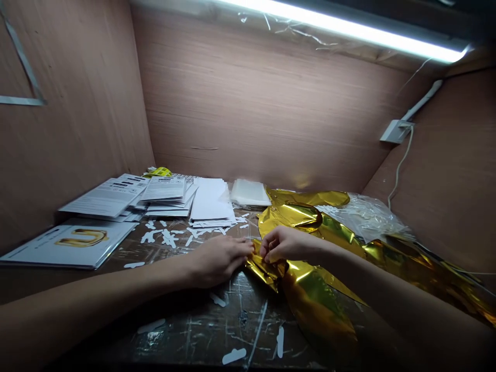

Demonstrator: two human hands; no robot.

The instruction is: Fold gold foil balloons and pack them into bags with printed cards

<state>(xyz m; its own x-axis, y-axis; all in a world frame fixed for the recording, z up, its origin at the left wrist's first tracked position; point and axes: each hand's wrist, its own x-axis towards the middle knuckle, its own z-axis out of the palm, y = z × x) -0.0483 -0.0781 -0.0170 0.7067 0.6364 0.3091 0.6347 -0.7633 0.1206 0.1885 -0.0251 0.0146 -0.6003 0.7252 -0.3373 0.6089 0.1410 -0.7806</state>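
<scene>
A gold foil balloon (267,273), flat and partly folded, lies on the dark table under both my hands. My left hand (220,260) is palm down, its fingers together and their tips holding the foil's left edge; its thumb is hidden. Over the upper part of the foil, my right hand (282,245) is closed, with thumb and curled fingers pinching the foil. A loose gold length (320,305) of foil trails toward the table's front. More flat gold foil balloons (341,230) lie behind and under my right forearm.
Printed cards (104,196) and a packet with a gold U picture (65,248) lie left. White sheets (211,201) and clear sleeves (251,192) sit behind. White paper scraps (234,356) litter the table (194,320). A clear plastic bag (372,214) is at right.
</scene>
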